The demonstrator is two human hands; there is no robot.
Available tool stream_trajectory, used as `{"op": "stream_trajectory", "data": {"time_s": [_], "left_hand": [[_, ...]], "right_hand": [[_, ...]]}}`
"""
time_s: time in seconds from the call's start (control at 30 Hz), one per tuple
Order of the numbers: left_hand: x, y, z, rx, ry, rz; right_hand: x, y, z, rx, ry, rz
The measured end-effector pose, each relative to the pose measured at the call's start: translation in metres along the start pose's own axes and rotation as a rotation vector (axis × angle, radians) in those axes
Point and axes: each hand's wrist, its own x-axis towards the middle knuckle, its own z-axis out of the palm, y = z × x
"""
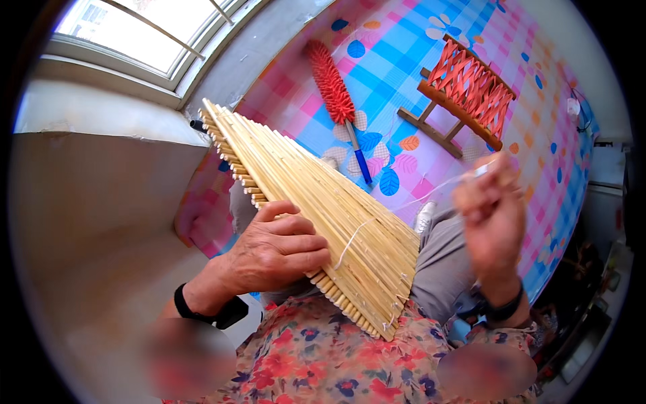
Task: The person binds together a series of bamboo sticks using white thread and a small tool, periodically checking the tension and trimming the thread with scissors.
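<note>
Checked cloth (393,44); left grip (277,246) on panel (323,185) edge

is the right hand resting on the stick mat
No, the right hand is raised apart from the stick mat, with a white thread running up to it.

- We are gripping a pale stick mat (316,195) at its edge with our left hand (281,244), our fingers lying across the top.
- We are holding our right hand (491,212) above the surface, pinching a white thread (348,244) that is running down onto the sticks.
- We are wearing grey trousers (441,269) and a flowered top (296,357).
- We are facing a red duster (330,81), lying on a checked cover (410,40).
- Right of it, a wooden frame (471,94) wound with red strips is lying.
</note>
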Motion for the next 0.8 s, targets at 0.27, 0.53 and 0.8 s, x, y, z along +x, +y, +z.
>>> {"op": "stream_trajectory", "data": {"time_s": [0.27,0.53,0.8], "left_hand": [[0.004,-0.001,-0.004,0.068,0.077,-0.016],[-0.013,0.015,-0.015,0.091,0.132,-0.064],[0.026,0.071,-0.014,-0.352,0.232,0.06]], "right_hand": [[-0.023,-0.003,0.018,-0.598,0.083,-0.173],[-0.064,-0.036,0.017,-1.053,0.162,-0.384],[-0.088,0.001,0.062,-1.544,-0.29,-0.332]]}}
